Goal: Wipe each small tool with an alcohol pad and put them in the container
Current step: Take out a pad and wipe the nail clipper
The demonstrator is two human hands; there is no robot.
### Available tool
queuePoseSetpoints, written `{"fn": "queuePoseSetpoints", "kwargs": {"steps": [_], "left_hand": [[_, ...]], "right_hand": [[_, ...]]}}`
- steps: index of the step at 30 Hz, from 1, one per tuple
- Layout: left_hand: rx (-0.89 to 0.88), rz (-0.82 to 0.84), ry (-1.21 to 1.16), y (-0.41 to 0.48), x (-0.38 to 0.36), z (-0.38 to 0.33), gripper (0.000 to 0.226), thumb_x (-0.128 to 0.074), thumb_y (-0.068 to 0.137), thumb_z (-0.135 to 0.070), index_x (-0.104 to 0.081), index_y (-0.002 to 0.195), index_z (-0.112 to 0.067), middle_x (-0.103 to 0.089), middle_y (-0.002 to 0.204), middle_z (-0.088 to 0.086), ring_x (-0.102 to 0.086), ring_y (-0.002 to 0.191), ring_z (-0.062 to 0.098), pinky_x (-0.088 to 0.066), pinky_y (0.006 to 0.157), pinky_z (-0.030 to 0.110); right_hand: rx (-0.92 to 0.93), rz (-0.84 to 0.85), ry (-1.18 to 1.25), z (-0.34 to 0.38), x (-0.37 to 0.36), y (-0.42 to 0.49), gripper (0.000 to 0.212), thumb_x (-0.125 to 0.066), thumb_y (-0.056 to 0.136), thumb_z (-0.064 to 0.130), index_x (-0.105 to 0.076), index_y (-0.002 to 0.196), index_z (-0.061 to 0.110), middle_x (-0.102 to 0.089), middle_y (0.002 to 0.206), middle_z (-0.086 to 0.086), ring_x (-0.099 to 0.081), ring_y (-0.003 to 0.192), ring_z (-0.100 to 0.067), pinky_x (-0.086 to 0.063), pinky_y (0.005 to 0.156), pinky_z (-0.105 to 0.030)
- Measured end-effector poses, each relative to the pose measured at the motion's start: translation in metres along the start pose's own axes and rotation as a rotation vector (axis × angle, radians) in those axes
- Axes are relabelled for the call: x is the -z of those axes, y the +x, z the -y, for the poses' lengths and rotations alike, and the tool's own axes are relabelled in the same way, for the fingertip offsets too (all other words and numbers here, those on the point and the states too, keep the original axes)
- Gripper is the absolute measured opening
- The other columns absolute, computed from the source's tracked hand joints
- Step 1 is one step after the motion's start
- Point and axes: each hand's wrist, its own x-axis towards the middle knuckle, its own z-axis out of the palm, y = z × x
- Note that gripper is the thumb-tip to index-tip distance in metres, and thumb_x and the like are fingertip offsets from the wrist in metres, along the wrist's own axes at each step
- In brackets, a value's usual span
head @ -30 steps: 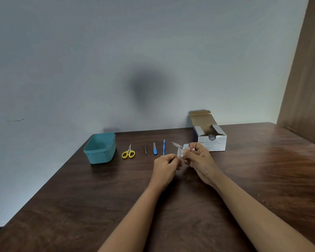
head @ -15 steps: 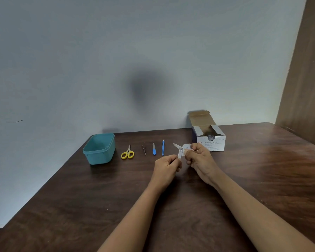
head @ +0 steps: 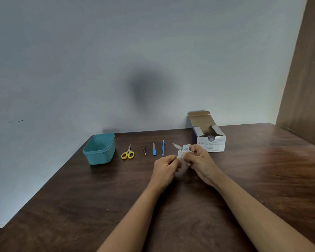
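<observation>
A small white alcohol pad sachet point(head: 186, 149) was held just above the surface point(head: 98, 197), toward its far edge. It was pinched from both sides: the left hand point(head: 166, 167) had its grip closed on the near corner, and the right hand point(head: 198, 160) had its grip clamped on the sachet's body. It looked ready to tear; a sharp pull could have made the damp pad slip out onto the surface, or knocked the tool behind it. Both hands were curled, knuckles up, with bare forearms reaching in from the near edge and meeting in a narrow V. A metal nail clipper point(head: 176, 146), lever raised, showed just behind the sachet; whether it lay on the surface could not be told. Leftward along the far edge lay a blue cuticle tool point(head: 163, 149), a nail file point(head: 154, 150), tweezers point(head: 144, 149) and yellow-handled scissors point(head: 128, 153), then a teal container point(head: 102, 157). An open swab box point(head: 211, 144) stood just to the right of the hands.
</observation>
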Motion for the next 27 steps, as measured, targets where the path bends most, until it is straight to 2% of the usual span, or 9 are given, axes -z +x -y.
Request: {"fn": "queuePoseSetpoints", "kwargs": {"steps": [5, 9, 12, 19, 22, 27], "left_hand": [[0.011, -0.016, -0.041, -0.0001, 0.0007, 0.0006, 0.026, -0.053, 0.090, -0.012, -0.064, 0.069, -0.001, -0.061, 0.067, 0.001, -0.052, 0.063, 0.003, -0.045, 0.067, 0.025], [0.010, -0.003, -0.058, 0.0001, -0.0003, -0.0011, 0.025, -0.053, 0.090, -0.010, -0.064, 0.072, 0.002, -0.060, 0.067, 0.001, -0.052, 0.062, 0.001, -0.044, 0.066, 0.021], [0.002, 0.034, -0.042, -0.0006, -0.0010, -0.0010, 0.025, -0.054, 0.089, -0.012, -0.062, 0.072, 0.003, -0.060, 0.068, 0.004, -0.052, 0.063, 0.003, -0.044, 0.067, 0.024], [-0.006, -0.013, -0.034, -0.0006, 0.0005, 0.0013, 0.026, -0.054, 0.091, -0.013, -0.064, 0.069, -0.002, -0.060, 0.064, -0.002, -0.052, 0.062, 0.004, -0.044, 0.066, 0.027], [-0.004, -0.034, -0.037, -0.0008, -0.0001, 0.0001, 0.027, -0.054, 0.092, -0.014, -0.067, 0.071, -0.004, -0.061, 0.064, -0.003, -0.053, 0.062, 0.002, -0.046, 0.067, 0.026], [-0.002, -0.070, -0.047, -0.0013, -0.0007, -0.0012, 0.026, -0.055, 0.091, -0.016, -0.068, 0.071, -0.006, -0.062, 0.063, -0.003, -0.055, 0.063, 0.003, -0.048, 0.070, 0.030]], "right_hand": [[0.007, 0.062, -0.077, 0.0015, -0.0010, -0.0009, 0.034, -0.053, 0.087, -0.012, -0.040, 0.076, 0.017, -0.050, 0.056, 0.004, -0.039, 0.051, -0.008, -0.035, 0.052, -0.018], [-0.006, -0.004, 0.017, 0.0012, -0.0014, -0.0004, 0.031, -0.053, 0.087, -0.011, -0.040, 0.079, 0.016, -0.050, 0.059, -0.001, -0.039, 0.052, -0.010, -0.036, 0.052, -0.020], [-0.021, -0.051, 0.107, 0.0017, -0.0005, 0.0008, 0.029, -0.052, 0.089, -0.009, -0.039, 0.081, 0.015, -0.045, 0.065, -0.004, -0.039, 0.054, -0.010, -0.037, 0.051, -0.021], [-0.025, 0.030, -0.038, 0.0021, -0.0028, -0.0023, 0.034, -0.054, 0.087, -0.012, -0.039, 0.079, 0.018, -0.054, 0.059, 0.001, -0.038, 0.054, -0.011, -0.035, 0.054, -0.020], [0.005, 0.044, -0.070, 0.0038, -0.0041, -0.0041, 0.029, -0.056, 0.087, -0.009, -0.043, 0.080, 0.016, -0.055, 0.064, -0.003, -0.040, 0.054, -0.011, -0.036, 0.054, -0.021], [0.011, 0.065, -0.134, 0.0023, -0.0042, -0.0035, 0.023, -0.053, 0.090, -0.007, -0.049, 0.083, 0.014, -0.055, 0.065, 0.000, -0.043, 0.058, -0.010, -0.038, 0.056, -0.019]]}}
